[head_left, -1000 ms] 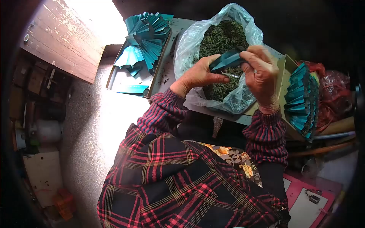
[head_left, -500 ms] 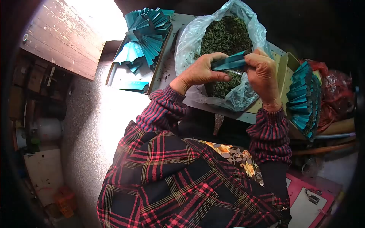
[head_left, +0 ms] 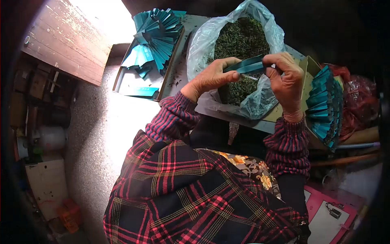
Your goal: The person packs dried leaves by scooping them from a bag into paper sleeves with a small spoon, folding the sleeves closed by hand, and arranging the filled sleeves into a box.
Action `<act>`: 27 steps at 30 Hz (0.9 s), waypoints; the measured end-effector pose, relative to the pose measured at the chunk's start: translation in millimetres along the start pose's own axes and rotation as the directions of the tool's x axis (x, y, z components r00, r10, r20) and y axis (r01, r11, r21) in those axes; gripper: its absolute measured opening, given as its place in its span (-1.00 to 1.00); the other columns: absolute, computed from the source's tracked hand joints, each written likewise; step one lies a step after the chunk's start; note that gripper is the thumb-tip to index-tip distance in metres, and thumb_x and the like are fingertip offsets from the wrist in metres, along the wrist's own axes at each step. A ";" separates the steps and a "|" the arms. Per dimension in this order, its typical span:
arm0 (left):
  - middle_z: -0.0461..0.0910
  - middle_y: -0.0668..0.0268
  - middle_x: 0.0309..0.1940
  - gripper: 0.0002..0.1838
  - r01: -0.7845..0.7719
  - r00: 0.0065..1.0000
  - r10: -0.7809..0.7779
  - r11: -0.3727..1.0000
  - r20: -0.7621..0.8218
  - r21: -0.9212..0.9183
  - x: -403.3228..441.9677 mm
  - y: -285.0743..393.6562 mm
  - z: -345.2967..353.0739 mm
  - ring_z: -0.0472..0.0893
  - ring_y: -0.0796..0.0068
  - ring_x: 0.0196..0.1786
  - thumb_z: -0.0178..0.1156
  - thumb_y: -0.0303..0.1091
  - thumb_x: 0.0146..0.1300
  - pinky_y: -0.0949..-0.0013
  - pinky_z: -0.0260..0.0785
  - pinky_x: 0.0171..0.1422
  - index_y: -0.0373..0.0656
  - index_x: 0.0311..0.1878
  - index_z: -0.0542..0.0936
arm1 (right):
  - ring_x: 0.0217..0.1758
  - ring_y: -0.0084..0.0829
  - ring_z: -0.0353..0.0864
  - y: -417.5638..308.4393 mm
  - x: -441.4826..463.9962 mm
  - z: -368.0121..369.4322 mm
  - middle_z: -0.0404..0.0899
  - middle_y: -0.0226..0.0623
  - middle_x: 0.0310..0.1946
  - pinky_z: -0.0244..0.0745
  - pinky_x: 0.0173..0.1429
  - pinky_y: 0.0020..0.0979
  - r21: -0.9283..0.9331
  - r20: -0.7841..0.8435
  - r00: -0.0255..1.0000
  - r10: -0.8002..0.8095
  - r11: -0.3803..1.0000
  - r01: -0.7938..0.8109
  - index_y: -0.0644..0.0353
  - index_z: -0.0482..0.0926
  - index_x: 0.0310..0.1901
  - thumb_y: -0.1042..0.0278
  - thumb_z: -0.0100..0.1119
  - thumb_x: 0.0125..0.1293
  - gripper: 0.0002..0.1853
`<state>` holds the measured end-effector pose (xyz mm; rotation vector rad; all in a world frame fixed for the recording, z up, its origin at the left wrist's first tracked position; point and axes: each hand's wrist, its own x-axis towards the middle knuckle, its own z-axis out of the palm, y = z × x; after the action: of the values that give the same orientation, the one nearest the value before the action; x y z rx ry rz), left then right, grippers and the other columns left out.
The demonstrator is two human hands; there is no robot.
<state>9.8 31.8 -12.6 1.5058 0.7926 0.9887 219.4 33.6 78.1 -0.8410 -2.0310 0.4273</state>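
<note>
A slim teal packet (head_left: 250, 65) spans the space between my hands, above an open clear plastic bag (head_left: 199, 51). Dark green dried leaves (head_left: 239, 40) fill the bag. My left hand (head_left: 213, 76) grips the packet's left end between thumb and fingers. At its other end, my right hand (head_left: 287, 79) is bent around the packet's tip, with the index finger and thumb close to its edge. The exact contact of the right fingertips is partly hidden. What is inside the packet does not show.
To the left, a shallow box (head_left: 140, 91) holds several fanned teal packets (head_left: 158, 34). More teal packets (head_left: 323, 107) stand in a row at the right, beside a red plastic bag (head_left: 359, 101). A wooden panel (head_left: 69, 36) juts in at upper left.
My right hand has shifted slightly right and its fingers have loosened from a tight fist-like pinch. My left thumb has moved up against the packet, which stays above the bag.
</note>
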 end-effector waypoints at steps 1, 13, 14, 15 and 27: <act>0.56 0.36 -0.25 -0.09 -0.004 1.000 0.004 1.000 0.012 -0.030 -1.3 2.2 -0.1 0.49 0.58 -0.16 0.19 0.48 0.01 0.48 0.35 -0.02 -0.25 0.10 0.52 | -0.23 -0.30 0.57 -1.0 0.5 0.5 0.61 -0.22 -0.32 0.47 -0.12 -0.40 -0.061 -0.025 0.996 -0.087 0.994 0.086 0.32 0.63 -0.25 0.73 0.20 -0.05 -0.74; 0.56 0.35 -0.23 -0.13 -0.062 0.995 0.047 0.984 -0.092 -0.169 0.5 -6.6 6.3 0.49 0.61 -0.20 -0.06 0.52 0.17 0.51 0.37 -0.05 -0.22 0.04 0.53 | -0.03 -0.22 0.56 -7.7 2.6 7.1 0.65 -0.21 -0.12 0.46 0.09 -0.31 -0.262 0.049 0.974 -0.222 0.938 0.227 0.26 0.64 -0.10 0.70 0.23 -0.09 -0.59; 0.56 0.35 -0.23 -0.13 -0.062 0.995 0.047 0.984 -0.092 -0.169 0.0 -5.9 7.2 0.49 0.61 -0.20 -0.06 0.52 0.17 0.51 0.37 -0.05 -0.22 0.04 0.53 | 0.00 -0.22 0.56 -8.7 2.7 8.6 0.64 -0.21 -0.10 0.45 0.12 -0.31 -0.228 0.045 0.975 -0.217 0.948 0.222 0.25 0.63 -0.08 0.70 0.23 -0.08 -0.58; 0.56 0.34 -0.22 -0.13 -0.050 0.993 0.024 0.970 -0.112 -0.237 -0.5 -6.3 7.7 0.50 0.60 -0.20 -0.08 0.51 0.19 0.50 0.39 -0.06 -0.22 0.05 0.52 | 0.04 -0.24 0.55 -9.2 3.6 7.2 0.63 -0.23 -0.07 0.44 0.16 -0.32 -0.227 0.004 0.967 -0.254 0.942 0.248 0.24 0.62 -0.05 0.70 0.22 -0.04 -0.57; 0.58 0.25 -0.11 -0.13 -0.045 0.996 0.016 0.933 -0.083 -0.358 2.3 -10.7 10.9 0.55 0.53 -0.14 -0.19 0.48 0.27 0.41 0.44 -0.01 -0.23 0.14 0.47 | -0.41 -0.66 0.48 -1.6 -2.0 27.4 0.56 -0.46 -0.46 0.44 -0.25 -0.59 0.024 -0.173 0.985 -0.016 0.999 0.021 0.28 0.64 -0.15 0.64 0.20 0.18 -0.80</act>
<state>21.0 31.0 -23.1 1.1709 0.6039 1.1534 196.8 31.4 62.4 -0.8141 -1.8684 0.3572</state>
